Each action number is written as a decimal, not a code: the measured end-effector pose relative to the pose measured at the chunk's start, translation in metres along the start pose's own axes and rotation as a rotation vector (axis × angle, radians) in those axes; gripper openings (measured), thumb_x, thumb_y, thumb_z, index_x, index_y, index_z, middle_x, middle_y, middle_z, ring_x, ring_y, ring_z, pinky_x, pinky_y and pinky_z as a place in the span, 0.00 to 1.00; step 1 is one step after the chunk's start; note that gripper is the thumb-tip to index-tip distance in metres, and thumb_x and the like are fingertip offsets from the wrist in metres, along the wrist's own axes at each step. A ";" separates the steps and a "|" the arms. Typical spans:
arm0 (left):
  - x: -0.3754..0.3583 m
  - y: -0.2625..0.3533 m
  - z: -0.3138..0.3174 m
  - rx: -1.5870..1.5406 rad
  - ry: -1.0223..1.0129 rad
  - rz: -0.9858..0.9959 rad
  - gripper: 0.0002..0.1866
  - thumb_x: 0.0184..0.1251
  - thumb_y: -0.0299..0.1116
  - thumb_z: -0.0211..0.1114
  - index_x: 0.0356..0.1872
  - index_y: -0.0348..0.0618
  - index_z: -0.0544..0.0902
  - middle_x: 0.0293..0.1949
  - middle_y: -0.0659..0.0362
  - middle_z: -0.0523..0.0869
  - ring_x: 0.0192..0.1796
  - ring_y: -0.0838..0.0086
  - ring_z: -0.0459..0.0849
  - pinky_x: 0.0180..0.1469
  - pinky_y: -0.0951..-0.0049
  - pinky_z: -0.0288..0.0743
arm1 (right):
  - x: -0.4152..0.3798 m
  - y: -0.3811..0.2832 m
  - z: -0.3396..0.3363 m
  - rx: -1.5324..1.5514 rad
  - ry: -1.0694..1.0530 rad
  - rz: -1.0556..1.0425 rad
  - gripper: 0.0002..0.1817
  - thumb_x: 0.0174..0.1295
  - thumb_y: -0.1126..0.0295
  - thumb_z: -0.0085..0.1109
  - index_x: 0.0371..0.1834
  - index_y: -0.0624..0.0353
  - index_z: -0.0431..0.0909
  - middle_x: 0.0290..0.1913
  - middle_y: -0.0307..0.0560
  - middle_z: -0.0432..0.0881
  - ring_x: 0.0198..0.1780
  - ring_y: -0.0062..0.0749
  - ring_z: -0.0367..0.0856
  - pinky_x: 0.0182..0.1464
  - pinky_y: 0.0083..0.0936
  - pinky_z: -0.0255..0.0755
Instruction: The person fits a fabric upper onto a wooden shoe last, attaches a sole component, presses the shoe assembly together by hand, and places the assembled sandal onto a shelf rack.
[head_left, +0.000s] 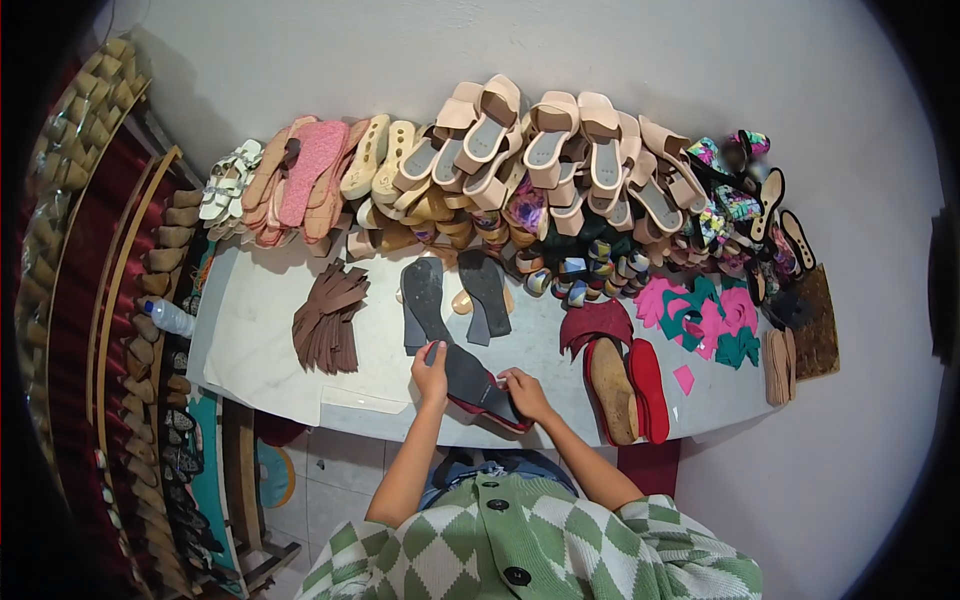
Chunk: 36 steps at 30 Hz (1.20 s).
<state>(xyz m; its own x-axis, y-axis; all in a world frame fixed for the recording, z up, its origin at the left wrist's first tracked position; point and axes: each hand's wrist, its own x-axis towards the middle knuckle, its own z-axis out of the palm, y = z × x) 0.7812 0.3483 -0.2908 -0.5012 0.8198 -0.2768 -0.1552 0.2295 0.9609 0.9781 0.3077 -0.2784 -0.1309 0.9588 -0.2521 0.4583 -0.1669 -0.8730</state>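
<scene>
White wall [300, 70] stands behind pale table [542, 340], wooden rack [163, 168] holding shoe lasts [165, 260] left of table, sandals [491, 135] heaped along table's rear, dark-soled shoe [468, 376] gripped by left hand [431, 374] and right hand [524, 393] over table's front, capped bottle [170, 317], contents unclear, by table's left end.

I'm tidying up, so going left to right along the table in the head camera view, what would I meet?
Brown strips, left hand and right hand on a dark-soled shoe, tan sole, red sole, small pink scrap, beige pieces.
</scene>
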 end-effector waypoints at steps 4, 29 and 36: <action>-0.007 0.014 -0.005 -0.075 -0.003 -0.085 0.14 0.61 0.36 0.66 0.40 0.35 0.79 0.39 0.57 0.81 0.42 0.74 0.77 0.47 0.76 0.70 | -0.022 0.022 -0.035 0.205 -0.136 0.093 0.14 0.65 0.65 0.49 0.46 0.60 0.78 0.37 0.40 0.81 0.39 0.21 0.77 0.42 0.21 0.71; -0.031 0.011 0.029 -0.373 0.069 -0.079 0.12 0.63 0.35 0.63 0.41 0.38 0.76 0.37 0.61 0.79 0.38 0.77 0.77 0.43 0.77 0.73 | -0.041 -0.008 -0.088 -0.116 0.005 -0.225 0.38 0.35 0.75 0.69 0.57 0.59 0.69 0.53 0.52 0.75 0.53 0.41 0.76 0.54 0.31 0.71; -0.040 0.018 0.030 -0.387 0.014 -0.179 0.15 0.61 0.36 0.65 0.43 0.38 0.77 0.38 0.60 0.80 0.40 0.77 0.78 0.44 0.77 0.73 | -0.026 -0.001 -0.098 -0.183 -0.104 -0.274 0.38 0.32 0.73 0.70 0.55 0.56 0.69 0.50 0.52 0.76 0.54 0.46 0.74 0.55 0.32 0.69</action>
<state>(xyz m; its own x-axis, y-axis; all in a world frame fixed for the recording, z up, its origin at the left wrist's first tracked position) 0.8244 0.3355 -0.2619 -0.4482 0.7771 -0.4419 -0.5478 0.1519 0.8227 1.0673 0.3054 -0.2298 -0.3555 0.9322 -0.0678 0.5427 0.1468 -0.8270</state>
